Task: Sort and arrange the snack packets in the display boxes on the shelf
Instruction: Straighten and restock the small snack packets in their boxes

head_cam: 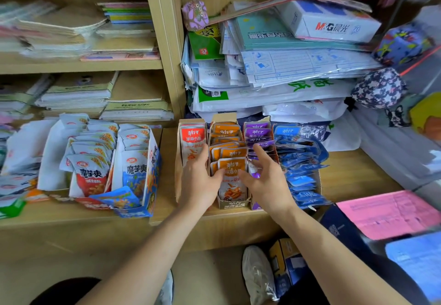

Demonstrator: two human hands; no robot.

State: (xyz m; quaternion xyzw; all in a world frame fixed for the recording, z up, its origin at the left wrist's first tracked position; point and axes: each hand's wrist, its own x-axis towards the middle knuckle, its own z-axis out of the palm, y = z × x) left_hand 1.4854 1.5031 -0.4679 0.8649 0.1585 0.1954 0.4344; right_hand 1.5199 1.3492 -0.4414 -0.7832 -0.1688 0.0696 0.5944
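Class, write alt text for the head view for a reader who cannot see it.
A person's left hand and right hand flank orange snack packets standing in a cardboard display box on a wooden shelf. Red packets, purple packets and blue packets sit in neighbouring boxes.

— What stands beyond the left hand (200, 183)?
— Pale wooden shelving (81, 66), an upright panel (164, 42) dividing two bays, evenly lit.
— And below the right hand (265, 180)?
— The shelf's front board (226, 230), then tan floor (210, 278).

Both bare forearms (143, 245) reach forward side by side. The left grip (200, 180) is knuckles-up, fingers lightly bent, thumb splayed toward the right grip (265, 178), whose fingers spread straight.
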